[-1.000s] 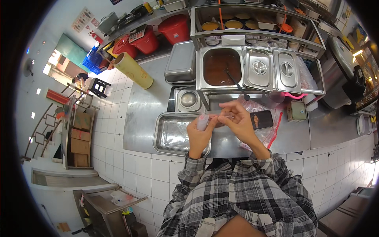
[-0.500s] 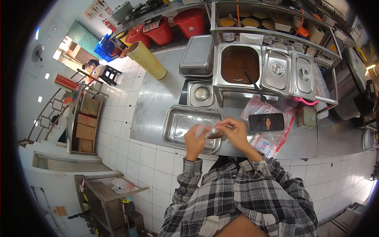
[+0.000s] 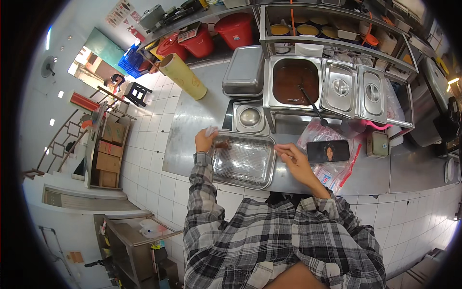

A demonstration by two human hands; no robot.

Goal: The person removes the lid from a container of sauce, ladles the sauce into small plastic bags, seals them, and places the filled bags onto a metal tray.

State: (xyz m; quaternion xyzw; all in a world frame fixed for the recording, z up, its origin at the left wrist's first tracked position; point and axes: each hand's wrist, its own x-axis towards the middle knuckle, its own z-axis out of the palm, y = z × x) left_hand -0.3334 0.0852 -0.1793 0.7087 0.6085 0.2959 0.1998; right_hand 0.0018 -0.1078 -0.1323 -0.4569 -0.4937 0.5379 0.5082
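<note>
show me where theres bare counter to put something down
Bare steel lies left of the mesh tray, between it, the yellow roll and the counter edge. Right of the tray it is crowded: plastic bags, phone, right hand.

— How is the light?
— Bright and even, coming from overhead; the steel counter shows soft glare, and daylight blows out the doorway at upper left.
— Shadows?
— Faint, short ones under the tray and the pans.
— Sharpness?
— Crisp at the centre; toward the rim straight edges bend strongly, detail smears, and black corners frame the fisheye circle.
</note>
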